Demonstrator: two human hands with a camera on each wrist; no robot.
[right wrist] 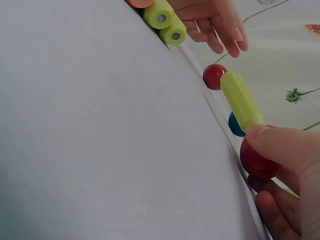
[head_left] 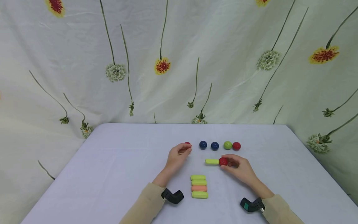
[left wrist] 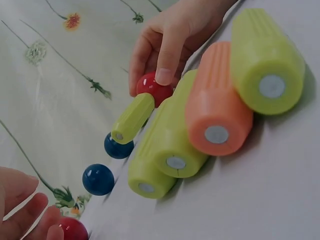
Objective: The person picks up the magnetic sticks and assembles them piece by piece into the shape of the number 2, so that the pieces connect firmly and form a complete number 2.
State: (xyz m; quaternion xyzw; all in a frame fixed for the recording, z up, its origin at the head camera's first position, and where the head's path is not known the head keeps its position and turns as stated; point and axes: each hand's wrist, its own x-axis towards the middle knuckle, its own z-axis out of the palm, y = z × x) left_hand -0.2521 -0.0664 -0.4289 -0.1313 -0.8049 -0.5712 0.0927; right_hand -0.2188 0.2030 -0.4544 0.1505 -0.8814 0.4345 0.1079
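My right hand (head_left: pixel 240 168) pinches a red ball (head_left: pixel 223 161) between thumb and fingers. A short light-green magnetic rod (head_left: pixel 212 161) sticks out from that ball toward the left, its far end free. In the right wrist view, the thumb lies on the ball where it meets the rod. My left hand (head_left: pixel 176 157) is close to another red ball (head_left: pixel 187 143), mostly hidden behind its fingers in the head view. The right wrist view shows the left hand's fingers (right wrist: pixel 220 30) loosely extended, a gap between them and that red ball (right wrist: pixel 215 76).
Behind the hands, two dark blue balls (head_left: pixel 203 145), a green ball (head_left: pixel 227 145) and a red ball (head_left: pixel 236 146) form a row. Between the forearms lie several rods side by side: green ones (head_left: pixel 199 182) and an orange one (head_left: pixel 199 188). A flowered cloth (head_left: pixel 229 62) hangs behind the white table (head_left: pixel 126 155).
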